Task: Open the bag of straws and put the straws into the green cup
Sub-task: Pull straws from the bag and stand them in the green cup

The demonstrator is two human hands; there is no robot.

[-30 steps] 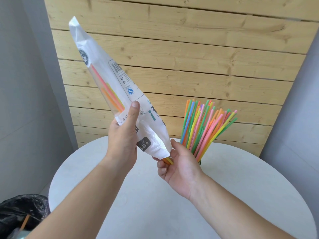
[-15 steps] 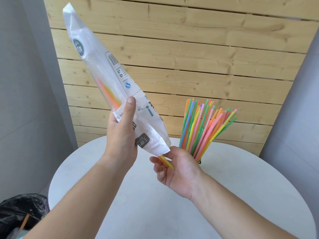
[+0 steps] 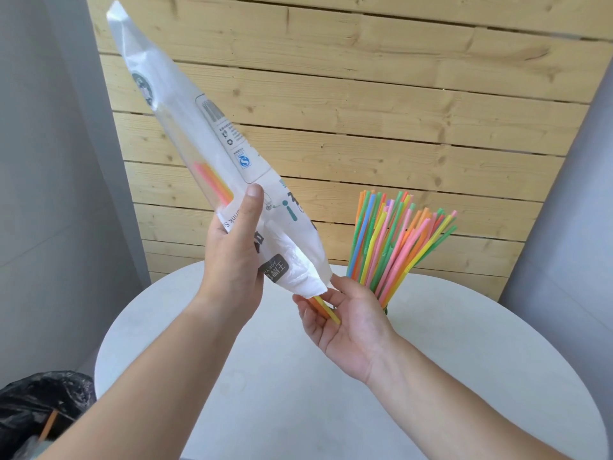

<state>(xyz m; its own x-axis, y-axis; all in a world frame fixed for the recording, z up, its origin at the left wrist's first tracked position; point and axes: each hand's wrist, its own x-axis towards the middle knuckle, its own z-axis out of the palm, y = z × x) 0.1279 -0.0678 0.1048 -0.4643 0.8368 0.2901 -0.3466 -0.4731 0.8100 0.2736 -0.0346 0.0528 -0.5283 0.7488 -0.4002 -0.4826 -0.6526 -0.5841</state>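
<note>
At the lower left corner sits a crumpled, glossy black bin liner (image 3: 39, 403). Above it a long, thin plastic straw bag (image 3: 185, 104), clear at its upper part and printed white lower down, slants through the air with its sealed end high at the left and its torn, ragged mouth low at the right. A few pink, orange and yellow straws (image 3: 214, 179) show through the clear film. The left grip (image 3: 232, 257) clasps the bag near its lower half, thumb pressed flat on the printed face and fingers wrapped behind it. Just under the mouth the right grip (image 3: 348, 313) lies palm up and loosely cupped, fingers relaxed. The smooth yellow and orange straw ends (image 3: 326, 312) poking out of the bag rest across its fingers; the thumb touches the bag's torn edge. Behind this grip, a fanned bunch of slim bendy straws (image 3: 394, 240) in green, orange, pink, yellow and blue stands in the green cup (image 3: 385, 308), of which only a dark sliver shows. The cup stands on the round, matte white counter (image 3: 464, 343).
</note>
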